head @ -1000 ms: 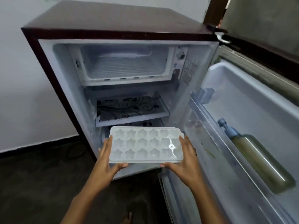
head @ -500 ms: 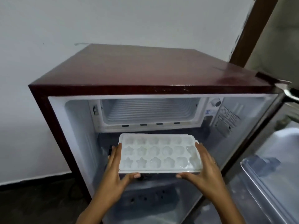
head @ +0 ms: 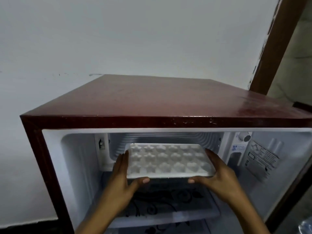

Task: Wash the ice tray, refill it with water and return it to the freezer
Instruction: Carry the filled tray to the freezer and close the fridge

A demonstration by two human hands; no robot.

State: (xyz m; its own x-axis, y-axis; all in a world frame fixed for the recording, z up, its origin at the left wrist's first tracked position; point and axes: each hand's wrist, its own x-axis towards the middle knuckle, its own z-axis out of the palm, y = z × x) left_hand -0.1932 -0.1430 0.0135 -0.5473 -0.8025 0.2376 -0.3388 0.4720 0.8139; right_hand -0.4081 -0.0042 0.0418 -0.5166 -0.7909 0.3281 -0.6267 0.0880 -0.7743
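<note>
Ice tray (head: pixel 167 160) now higher, partway into freezer compartment (head: pixel 116 146), left hand (head: pixel 123 173) and right hand (head: pixel 219 173) gripping its ends.

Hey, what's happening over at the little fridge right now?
A person is holding a white ice tray with both hands, the left hand on its left end and the right hand on its right end, thumbs under the near edge. The tray sits level at the mouth of the freezer compartment at the top of the open maroon fridge, its far end already inside. It is not set down yet. Whether the cells hold water is unclear.
</note>
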